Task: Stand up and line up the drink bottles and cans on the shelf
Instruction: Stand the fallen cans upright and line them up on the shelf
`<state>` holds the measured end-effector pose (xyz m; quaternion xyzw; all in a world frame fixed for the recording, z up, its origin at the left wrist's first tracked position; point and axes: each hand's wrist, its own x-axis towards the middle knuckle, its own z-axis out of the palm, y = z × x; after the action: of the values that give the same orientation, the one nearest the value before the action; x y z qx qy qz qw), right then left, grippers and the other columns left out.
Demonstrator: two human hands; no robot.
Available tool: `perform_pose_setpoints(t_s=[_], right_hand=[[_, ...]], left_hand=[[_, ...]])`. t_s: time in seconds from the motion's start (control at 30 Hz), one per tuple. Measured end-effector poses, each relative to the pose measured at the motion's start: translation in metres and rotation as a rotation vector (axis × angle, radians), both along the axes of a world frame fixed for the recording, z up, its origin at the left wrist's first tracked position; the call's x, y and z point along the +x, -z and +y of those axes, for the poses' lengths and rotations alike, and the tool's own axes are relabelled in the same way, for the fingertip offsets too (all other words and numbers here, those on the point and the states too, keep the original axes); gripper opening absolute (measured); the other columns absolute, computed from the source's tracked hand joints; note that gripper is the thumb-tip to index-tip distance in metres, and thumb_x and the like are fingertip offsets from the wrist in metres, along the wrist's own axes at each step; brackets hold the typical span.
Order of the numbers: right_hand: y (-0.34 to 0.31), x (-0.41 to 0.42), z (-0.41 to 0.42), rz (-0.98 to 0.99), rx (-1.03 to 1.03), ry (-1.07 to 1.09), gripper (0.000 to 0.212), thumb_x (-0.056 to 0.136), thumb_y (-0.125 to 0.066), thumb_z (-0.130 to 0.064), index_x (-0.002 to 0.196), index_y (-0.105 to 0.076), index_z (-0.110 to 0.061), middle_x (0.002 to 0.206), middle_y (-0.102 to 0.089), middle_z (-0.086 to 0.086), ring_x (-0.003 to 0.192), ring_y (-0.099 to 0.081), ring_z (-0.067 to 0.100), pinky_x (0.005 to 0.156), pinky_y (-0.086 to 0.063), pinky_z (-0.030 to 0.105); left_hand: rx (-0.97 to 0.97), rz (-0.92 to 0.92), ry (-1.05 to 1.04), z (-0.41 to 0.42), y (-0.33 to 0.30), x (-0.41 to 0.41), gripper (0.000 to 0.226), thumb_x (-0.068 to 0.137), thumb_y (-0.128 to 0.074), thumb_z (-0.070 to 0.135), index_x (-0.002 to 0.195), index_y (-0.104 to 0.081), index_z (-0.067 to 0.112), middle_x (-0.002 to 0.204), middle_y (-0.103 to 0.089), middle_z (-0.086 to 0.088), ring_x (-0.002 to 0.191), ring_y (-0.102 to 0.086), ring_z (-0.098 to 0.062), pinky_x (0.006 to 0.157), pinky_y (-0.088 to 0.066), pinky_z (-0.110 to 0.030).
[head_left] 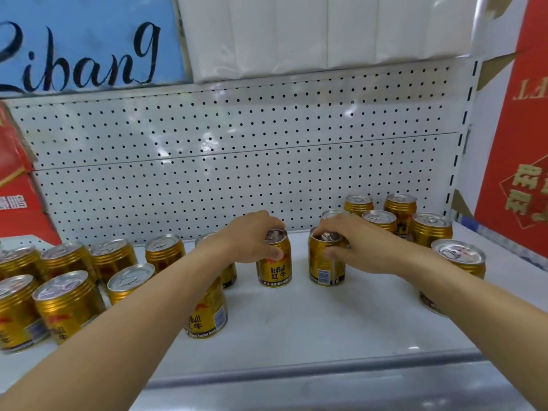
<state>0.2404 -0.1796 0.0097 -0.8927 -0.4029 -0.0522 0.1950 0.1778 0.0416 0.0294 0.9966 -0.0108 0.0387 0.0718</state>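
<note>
We see both hands out over the white shelf (311, 315), each on an upright gold can near its middle. The left hand (252, 235) grips the left can (274, 259) from above and the side, fingers (274, 225) curled over its rim and thumb pressed to its wall; the "RedBull" label faces us. Just right of that can, apart from it, stands the right can (324, 262), barcode toward us. The right hand (353, 247) holds it, fingers curled over the lid and thumb on its side.

Taking the left can as our mark: behind and to its right, a cluster of cans (400, 218) stands upright close to the pegboard (237, 149), and further right one more can (459, 256) stands beside the right forearm. To its left a row of cans (112, 256) runs along the back, with more cans (65, 304) in front of them nearer us. A front can (207, 312) stands just left of and nearer than our mark, partly hidden by the left forearm.

Above the pegboard sit white packs (326, 34) and a blue sign (89, 43); red boxes (516, 143) flank the shelf.
</note>
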Motion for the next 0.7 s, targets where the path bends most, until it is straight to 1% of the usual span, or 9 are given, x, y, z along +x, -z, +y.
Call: perform_pose_setpoints(t_s=[0.07, 0.13, 0.2, 0.27, 0.37, 0.43, 0.53, 0.6, 0.7], right_hand=[[-0.012, 0.004, -0.01, -0.003, 0.059, 0.04, 0.039, 0.097, -0.054, -0.031, 0.136, -0.049, -0.035, 0.136, -0.048, -0.005, 0.118, -0.044, 0.011, 0.095, -0.042, 0.029], [-0.025, 0.014, -0.023, -0.027, 0.09, 0.155, 0.043, 0.098, -0.053, -0.028, 0.14, -0.044, -0.035, 0.144, -0.043, -0.002, 0.132, -0.037, 0.018, 0.105, -0.038, 0.038], [-0.036, 0.023, -0.034, -0.031, -0.007, 0.278, 0.05, 0.096, -0.055, -0.028, 0.143, -0.04, -0.034, 0.147, -0.039, 0.001, 0.135, -0.036, 0.024, 0.106, -0.04, 0.044], [-0.042, 0.029, -0.04, -0.029, -0.165, 0.355, 0.056, 0.093, -0.057, -0.031, 0.146, -0.038, -0.03, 0.147, -0.041, 0.005, 0.131, -0.041, 0.026, 0.103, -0.043, 0.042], [-0.041, 0.037, -0.042, -0.001, -0.308, 0.388, 0.062, 0.091, -0.061, -0.033, 0.148, -0.037, -0.026, 0.148, -0.042, 0.003, 0.132, -0.042, 0.024, 0.106, -0.04, 0.042], [-0.036, 0.047, -0.041, -0.003, -0.321, 0.365, 0.056, 0.088, -0.064, -0.033, 0.141, -0.047, -0.027, 0.141, -0.049, 0.002, 0.121, -0.049, 0.022, 0.099, -0.044, 0.039], [-0.027, 0.063, -0.041, -0.035, -0.3, 0.347, 0.037, 0.086, -0.065, -0.03, 0.122, -0.062, -0.024, 0.117, -0.063, 0.002, 0.097, -0.057, 0.019, 0.076, -0.047, 0.03], [-0.025, 0.07, -0.04, -0.019, -0.283, 0.351, 0.036, 0.086, -0.063, -0.037, 0.119, -0.061, -0.022, 0.114, -0.063, 0.002, 0.098, -0.058, 0.02, 0.075, -0.048, 0.031], [-0.022, 0.074, -0.039, 0.011, -0.221, 0.329, 0.044, 0.086, -0.065, -0.039, 0.125, -0.058, -0.021, 0.122, -0.059, 0.003, 0.105, -0.056, 0.022, 0.083, -0.051, 0.034]], left_hand=[[-0.027, 0.005, 0.009, -0.006, -0.003, 0.001, 0.059, 0.09, -0.063, 0.042, 0.144, -0.044, 0.027, 0.138, -0.046, 0.001, 0.127, -0.045, -0.021, 0.093, -0.042, -0.03], [-0.129, -0.032, 0.037, -0.017, -0.011, 0.005, 0.059, 0.092, -0.059, 0.048, 0.145, -0.043, 0.028, 0.144, -0.043, 0.003, 0.129, -0.044, -0.017, 0.099, -0.041, -0.033], [-0.187, -0.095, 0.07, -0.034, -0.018, 0.018, 0.06, 0.092, -0.057, 0.052, 0.145, -0.042, 0.028, 0.146, -0.043, 0.003, 0.13, -0.044, -0.017, 0.101, -0.039, -0.033], [-0.205, -0.117, 0.082, -0.053, -0.022, 0.041, 0.063, 0.091, -0.059, 0.052, 0.145, -0.043, 0.025, 0.147, -0.045, 0.0, 0.13, -0.045, -0.019, 0.101, -0.037, -0.033], [-0.175, -0.029, 0.056, -0.081, -0.021, 0.075, 0.073, 0.086, -0.065, 0.053, 0.145, -0.043, 0.018, 0.147, -0.046, -0.005, 0.129, -0.048, -0.023, 0.102, -0.041, -0.036], [-0.159, 0.038, 0.013, -0.095, -0.019, 0.091, 0.077, 0.079, -0.073, 0.052, 0.141, -0.048, 0.012, 0.139, -0.053, -0.009, 0.121, -0.054, -0.026, 0.098, -0.047, -0.04], [-0.044, 0.044, -0.032, -0.104, -0.017, 0.107, 0.072, 0.07, -0.081, 0.052, 0.124, -0.062, 0.008, 0.118, -0.066, -0.011, 0.103, -0.062, -0.026, 0.085, -0.053, -0.038], [-0.013, 0.025, -0.036, -0.103, -0.018, 0.112, 0.067, 0.067, -0.082, 0.051, 0.116, -0.067, 0.008, 0.11, -0.069, -0.01, 0.098, -0.064, -0.025, 0.082, -0.053, -0.038], [-0.088, 0.028, -0.013, -0.1, -0.019, 0.112, 0.062, 0.071, -0.082, 0.044, 0.121, -0.067, 0.01, 0.116, -0.069, -0.008, 0.103, -0.063, -0.025, 0.087, -0.052, -0.038]])
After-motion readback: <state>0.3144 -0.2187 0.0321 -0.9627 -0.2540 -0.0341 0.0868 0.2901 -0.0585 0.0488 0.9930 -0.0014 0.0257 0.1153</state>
